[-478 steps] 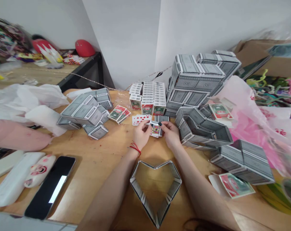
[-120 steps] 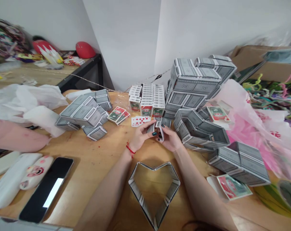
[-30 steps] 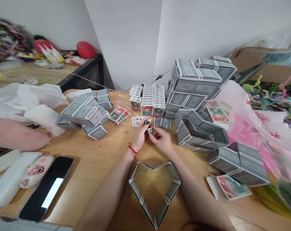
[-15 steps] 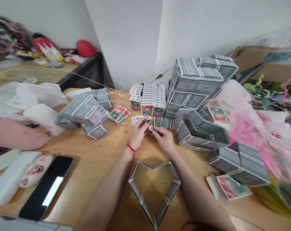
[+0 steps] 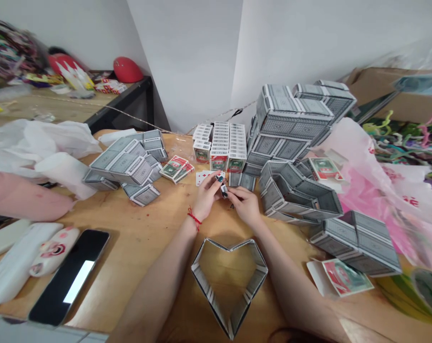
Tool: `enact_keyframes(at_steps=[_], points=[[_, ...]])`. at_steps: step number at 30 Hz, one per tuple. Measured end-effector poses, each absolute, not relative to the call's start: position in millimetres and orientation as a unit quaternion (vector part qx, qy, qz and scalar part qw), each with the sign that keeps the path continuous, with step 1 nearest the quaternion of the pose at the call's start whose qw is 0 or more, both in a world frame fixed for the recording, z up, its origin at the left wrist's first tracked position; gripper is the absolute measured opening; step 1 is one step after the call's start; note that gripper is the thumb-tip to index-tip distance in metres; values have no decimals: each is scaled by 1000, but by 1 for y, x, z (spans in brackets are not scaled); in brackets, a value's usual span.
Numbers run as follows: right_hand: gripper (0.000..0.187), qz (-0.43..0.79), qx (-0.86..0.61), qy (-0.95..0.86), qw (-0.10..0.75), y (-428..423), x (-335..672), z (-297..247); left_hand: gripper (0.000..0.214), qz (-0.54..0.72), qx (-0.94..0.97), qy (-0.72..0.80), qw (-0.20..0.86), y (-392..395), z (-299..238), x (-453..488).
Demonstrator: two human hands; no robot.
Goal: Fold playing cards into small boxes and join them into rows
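Note:
My left hand [image 5: 206,199] and my right hand [image 5: 245,206] meet over the wooden table [image 5: 137,238], both pinched on a small folded playing card [image 5: 223,190] between them. The left wrist wears a red string. A heart-shaped frame built of folded cards [image 5: 229,281] lies between my forearms, close to me. A face-up diamond card [image 5: 203,177] and a few grey-backed cards [image 5: 241,180] lie just beyond my fingers.
Rows of boxed card decks [image 5: 220,147] stand at the back. Grey card-built shapes are piled at left [image 5: 128,164] and right [image 5: 298,143]. A dark phone [image 5: 67,276], white cases, plastic bags [image 5: 373,176] and another person's pink sleeve [image 5: 23,200] border the table.
Earlier I held a face-up card flat in both hands; it has since been folded small. Over the last second my hands stayed together, only shifting their fingers slightly.

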State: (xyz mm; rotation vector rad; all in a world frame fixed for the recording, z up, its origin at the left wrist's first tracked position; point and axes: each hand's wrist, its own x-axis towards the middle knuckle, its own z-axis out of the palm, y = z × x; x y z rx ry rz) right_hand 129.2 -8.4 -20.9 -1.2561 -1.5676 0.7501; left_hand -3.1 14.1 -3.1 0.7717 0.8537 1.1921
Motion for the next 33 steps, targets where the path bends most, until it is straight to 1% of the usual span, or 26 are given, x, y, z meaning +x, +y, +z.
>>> enact_keyframes(at_steps=[5,11,16,26,33], points=[[20,279,-516,-657,473,-11,128,-17,39,536,343,385,669,14,-3,-2],[18,215,-542,-688,432,-16,124,-11,36,548,338,388,659,14,-3,0],[17,165,-552,-704,415,-19,123,-10,37,549,330,381,667,15,-5,0],[16,134,-566,-716,386,-19,122,-13,35,544,316,366,685,16,-6,-2],[16,125,-571,-720,374,-19,121,-11,34,547,343,381,662,16,-7,0]])
